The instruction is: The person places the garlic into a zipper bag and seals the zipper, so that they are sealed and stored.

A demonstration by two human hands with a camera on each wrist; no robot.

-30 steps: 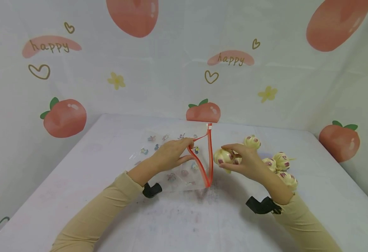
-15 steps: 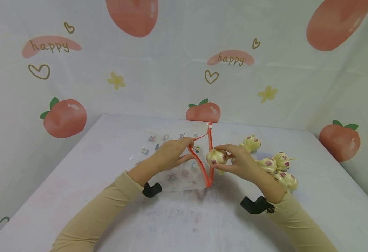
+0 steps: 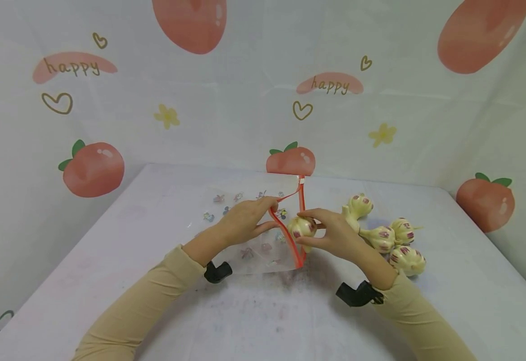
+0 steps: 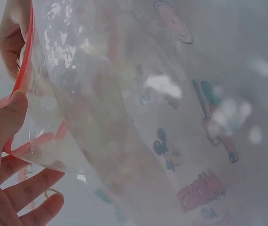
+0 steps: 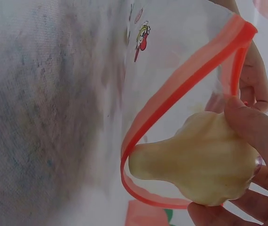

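Observation:
A clear zip bag point(image 3: 254, 255) with cartoon prints and a red zip edge lies on the table, its mouth spread toward the right. My left hand point(image 3: 245, 220) pinches the near side of that red edge between thumb and fingers, as the left wrist view also shows. My right hand point(image 3: 335, 233) grips a garlic bulb point(image 3: 302, 228) by its round end, right at the bag's mouth. In the right wrist view the stem end of the garlic bulb point(image 5: 204, 160) points into the red-rimmed opening.
Several more garlic bulbs point(image 3: 407, 259) lie in a loose group on the table to the right, beyond my right forearm. A white table point(image 3: 263, 316) carries everything. Behind it hangs a white backdrop point(image 3: 227, 125) printed with peaches.
My right hand has moved left with the garlic bulb, from beside the bag to its mouth. The left hand stays on the red edge.

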